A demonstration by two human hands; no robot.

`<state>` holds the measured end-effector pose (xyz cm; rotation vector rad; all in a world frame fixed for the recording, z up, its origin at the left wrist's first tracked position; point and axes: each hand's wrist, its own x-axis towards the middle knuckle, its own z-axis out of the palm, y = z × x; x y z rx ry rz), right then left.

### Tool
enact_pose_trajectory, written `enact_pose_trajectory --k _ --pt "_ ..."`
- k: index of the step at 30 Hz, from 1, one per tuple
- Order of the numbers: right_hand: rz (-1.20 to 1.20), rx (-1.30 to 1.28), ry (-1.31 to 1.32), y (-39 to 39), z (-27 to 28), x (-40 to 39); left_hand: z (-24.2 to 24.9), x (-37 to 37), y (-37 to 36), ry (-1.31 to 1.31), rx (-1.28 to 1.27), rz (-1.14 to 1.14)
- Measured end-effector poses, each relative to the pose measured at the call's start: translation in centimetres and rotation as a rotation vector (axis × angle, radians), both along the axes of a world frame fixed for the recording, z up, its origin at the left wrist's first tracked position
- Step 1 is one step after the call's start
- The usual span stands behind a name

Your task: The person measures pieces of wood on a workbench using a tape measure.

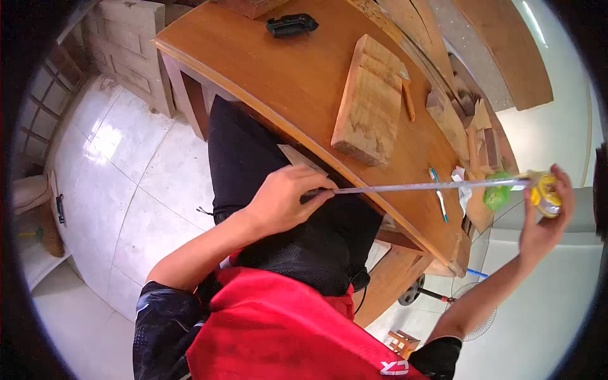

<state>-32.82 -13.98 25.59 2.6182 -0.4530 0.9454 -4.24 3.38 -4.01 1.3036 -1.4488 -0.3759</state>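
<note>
A yellow tape measure (546, 195) is gripped in my right hand (546, 221), out at the right beyond the table's edge. Its blade (418, 187) is pulled out and stretches nearly level across to my left hand (288, 195). There my left fingers pinch the free end, above my lap and just short of the table's near edge. The blade's markings are too small to read. Above the blade, on the wooden table (253, 66), lies a thick wood block (370, 104), touched by neither hand.
A wooden-handled tool (408, 98) lies against the block. Near the table's right end are a blue-and-white pen-like item (438, 195), a crumpled white wrapper (462, 190) and a green plastic bag (498, 193). A black object (292, 25) lies at the far side. Lumber pieces (443, 114) line the right edge.
</note>
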Motion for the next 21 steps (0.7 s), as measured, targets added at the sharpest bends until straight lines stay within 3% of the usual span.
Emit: enact_pose_trajectory --k 1,4,6,8,12,15,21 --pt "-0.005 -0.065 0.031 0.3 2.3 1.0 0.1 0.0 -0.4 -0.101 -0.119 0.036" --pt "0.07 -0.274 0.092 0.3 7.7 2.9 1.3 0.8 -0.7 0.066 -0.098 0.104" --pt "0.228 -0.511 0.286 0.3 11.8 4.1 1.3 1.1 -0.8 0.127 -0.085 0.153" --pt "0.25 -0.529 0.326 1.3 13.4 5.3 1.3 0.8 -1.1 0.189 -0.16 0.178" --pt "0.34 -0.626 0.419 2.2 13.4 7.7 -0.4 0.7 -1.8 0.269 -0.151 0.121" --pt "0.336 -0.635 0.428 2.5 13.1 7.8 -0.6 1.0 -2.0 0.012 -0.068 0.249" --pt "0.286 -0.625 0.4 2.3 12.6 7.5 -0.3 1.1 -2.2 -0.066 0.012 0.325"
